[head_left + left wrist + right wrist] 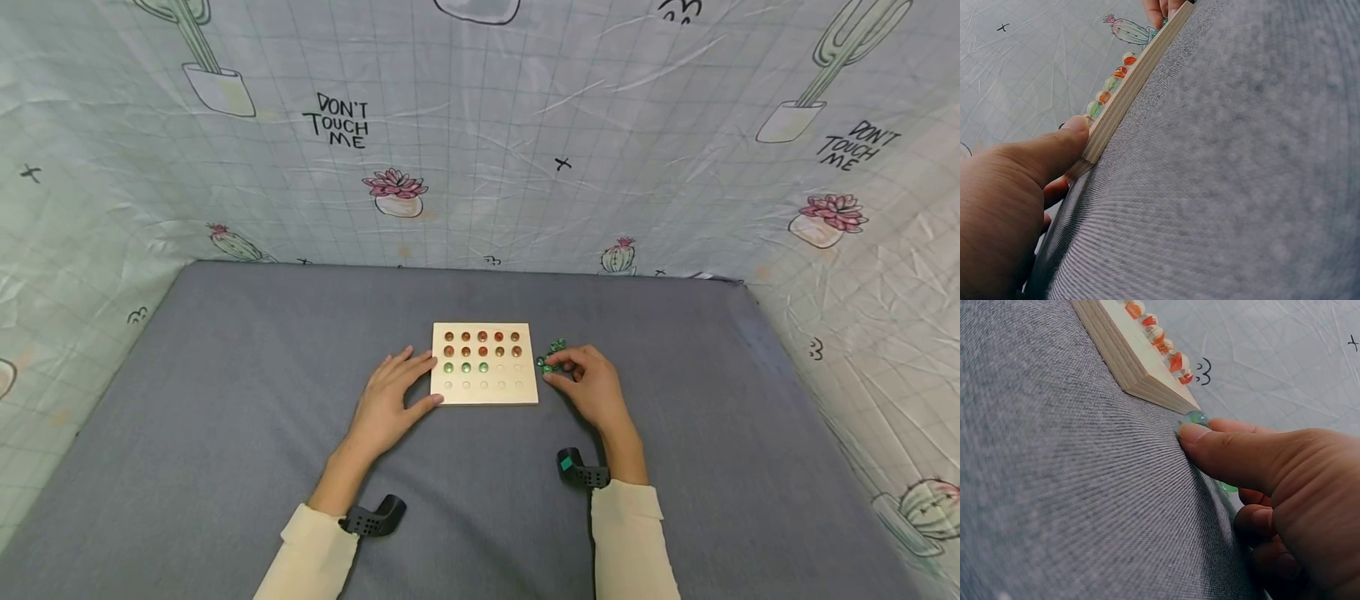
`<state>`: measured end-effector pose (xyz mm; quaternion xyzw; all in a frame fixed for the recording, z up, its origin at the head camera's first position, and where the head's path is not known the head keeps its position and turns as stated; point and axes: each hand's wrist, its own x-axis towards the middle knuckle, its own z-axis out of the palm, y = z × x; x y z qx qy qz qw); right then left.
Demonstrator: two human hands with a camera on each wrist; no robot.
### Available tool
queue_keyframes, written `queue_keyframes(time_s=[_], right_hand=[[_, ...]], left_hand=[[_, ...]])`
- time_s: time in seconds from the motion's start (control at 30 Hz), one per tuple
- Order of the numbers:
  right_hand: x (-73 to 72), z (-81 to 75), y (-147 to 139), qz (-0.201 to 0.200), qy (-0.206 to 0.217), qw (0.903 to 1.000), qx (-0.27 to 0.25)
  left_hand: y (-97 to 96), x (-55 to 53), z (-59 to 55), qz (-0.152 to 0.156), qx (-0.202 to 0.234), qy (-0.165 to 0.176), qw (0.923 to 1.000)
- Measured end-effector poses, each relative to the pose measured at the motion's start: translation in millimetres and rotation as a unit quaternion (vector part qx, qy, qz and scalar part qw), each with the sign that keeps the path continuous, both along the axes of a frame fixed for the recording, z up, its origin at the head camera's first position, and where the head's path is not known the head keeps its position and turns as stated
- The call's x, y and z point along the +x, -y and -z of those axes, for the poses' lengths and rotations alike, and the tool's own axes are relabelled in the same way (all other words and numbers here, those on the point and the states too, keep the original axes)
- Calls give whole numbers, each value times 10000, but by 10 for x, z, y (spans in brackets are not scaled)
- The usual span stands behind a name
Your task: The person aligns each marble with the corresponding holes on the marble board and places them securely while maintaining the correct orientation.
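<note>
A pale wooden board with rows of round hollows lies flat on the cloth. Orange-red marbles fill its two far rows, and three green marbles sit at the left of the third row. My left hand spreads along the board's left side, thumb at the near left corner and fingertips at the edge. Just right of the board, my right hand pinches a green marble between thumb and index finger, close over the cloth. More loose green marbles lie beside its fingers, partly hidden by them.
Grey cloth covers the table, with a few soft folds near the front. A pale curtain printed with cacti hangs behind and along both sides. Each wrist wears a black camera band.
</note>
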<state>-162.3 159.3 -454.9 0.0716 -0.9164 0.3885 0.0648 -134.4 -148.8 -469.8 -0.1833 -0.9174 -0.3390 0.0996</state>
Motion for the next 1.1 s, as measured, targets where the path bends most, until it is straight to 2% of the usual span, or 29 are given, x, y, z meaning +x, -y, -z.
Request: queue_keyframes(time_s=[0.5,1.1], right_hand=[[-14,-8,-3,-35,-65,9999,93],[6,-97,121,80,-190,9995,-244]], left_hand=[[-12,-7,-3,-38,-48,-13,10000],[-5,-2,19,-23,0,-33,10000]])
